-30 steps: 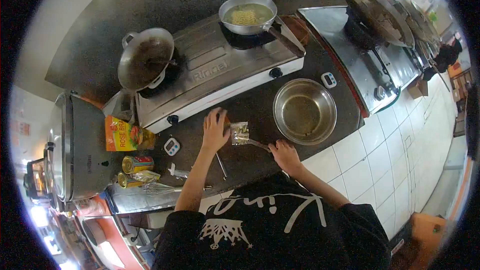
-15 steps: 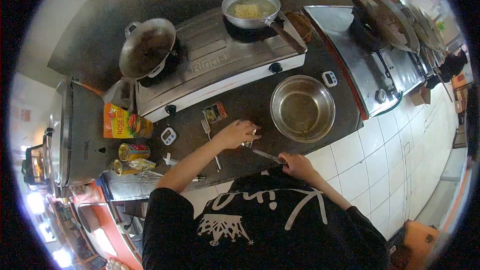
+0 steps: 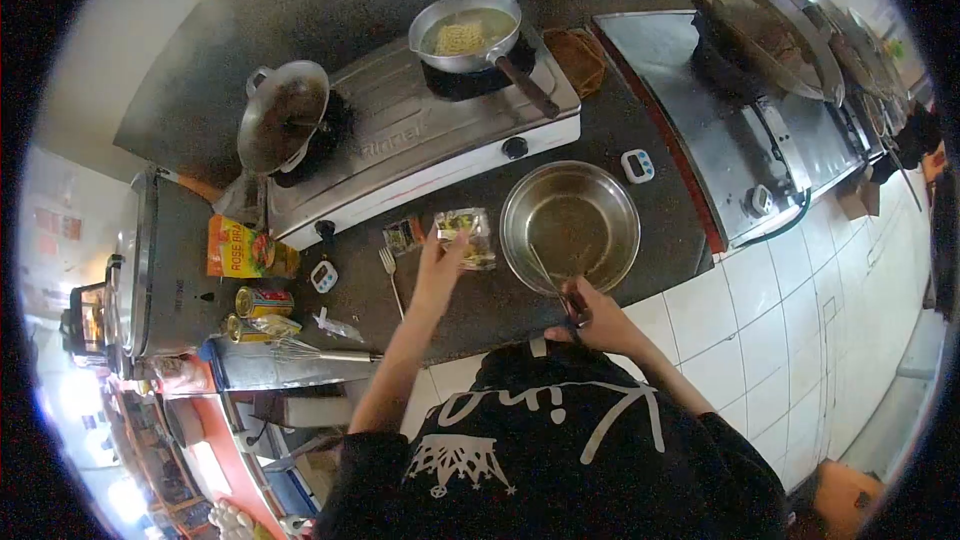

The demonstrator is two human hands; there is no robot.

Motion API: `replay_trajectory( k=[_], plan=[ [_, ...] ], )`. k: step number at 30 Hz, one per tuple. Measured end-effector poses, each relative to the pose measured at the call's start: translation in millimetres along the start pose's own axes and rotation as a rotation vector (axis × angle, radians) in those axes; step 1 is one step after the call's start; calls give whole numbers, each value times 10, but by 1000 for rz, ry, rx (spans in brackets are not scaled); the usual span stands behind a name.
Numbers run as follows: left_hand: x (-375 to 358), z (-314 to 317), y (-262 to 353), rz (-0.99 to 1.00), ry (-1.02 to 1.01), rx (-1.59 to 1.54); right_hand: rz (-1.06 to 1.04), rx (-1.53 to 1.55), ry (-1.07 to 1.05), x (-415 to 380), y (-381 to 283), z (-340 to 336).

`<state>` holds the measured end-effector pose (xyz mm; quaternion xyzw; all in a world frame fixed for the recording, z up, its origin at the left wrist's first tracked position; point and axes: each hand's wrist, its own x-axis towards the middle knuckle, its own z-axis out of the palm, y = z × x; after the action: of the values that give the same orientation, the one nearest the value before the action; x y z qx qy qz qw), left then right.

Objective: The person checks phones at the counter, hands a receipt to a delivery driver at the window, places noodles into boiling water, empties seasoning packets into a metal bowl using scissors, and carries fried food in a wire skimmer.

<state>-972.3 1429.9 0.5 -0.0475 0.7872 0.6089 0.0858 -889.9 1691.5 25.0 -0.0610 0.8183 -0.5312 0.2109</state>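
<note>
My right hand (image 3: 600, 322) is wrapped around the dark handle of a knife (image 3: 544, 268); its blade points up and left, across the near-left rim of a round metal bowl (image 3: 508, 230). Clear, shiny seasoning packets (image 3: 478, 252) lie on the dark counter, left of the bowl. My left hand (image 3: 440, 265) reaches over their left side, touching them with its fingers apart. Just left of that hand are a small red and green packet (image 3: 404, 235) and a fork (image 3: 390, 268).
A pan (image 3: 504, 8) of water and noodles sits on the gas stove (image 3: 400, 145), beside an empty-looking wok (image 3: 290, 120). A timer (image 3: 637, 166) stands right of the bowl, another timer (image 3: 323, 277) at left. Cans (image 3: 265, 301) and a whisk (image 3: 315, 352) lie further left.
My left hand has moved forward and left with the shiny packets, now beside the red and green one. The knife has swung from the counter's front up to the bowl's rim.
</note>
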Motion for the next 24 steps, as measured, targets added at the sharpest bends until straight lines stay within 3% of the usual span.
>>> replay_trajectory(
  k=[1,3,4,6,7,15,18,24],
  plan=[
    [-17,189,4,54,22,-205,-56,19,24,55,14,-2],
    [-134,582,506,-146,167,-643,-111,31,56,114,-33,-30],
    [-98,694,462,-140,159,-647,-111,113,50,144,-79,-45],
    [18,885,320,86,63,-656,-117,187,54,189,-42,-122],
    [-4,963,400,14,117,-618,-136,220,68,231,1,-141],
    [81,1294,443,92,132,-536,-162,352,85,188,-30,-361],
    [102,1382,391,23,214,-575,-82,209,77,144,-133,-471],
    [125,1401,378,131,243,-532,-190,133,185,274,207,-407]
  ],
)
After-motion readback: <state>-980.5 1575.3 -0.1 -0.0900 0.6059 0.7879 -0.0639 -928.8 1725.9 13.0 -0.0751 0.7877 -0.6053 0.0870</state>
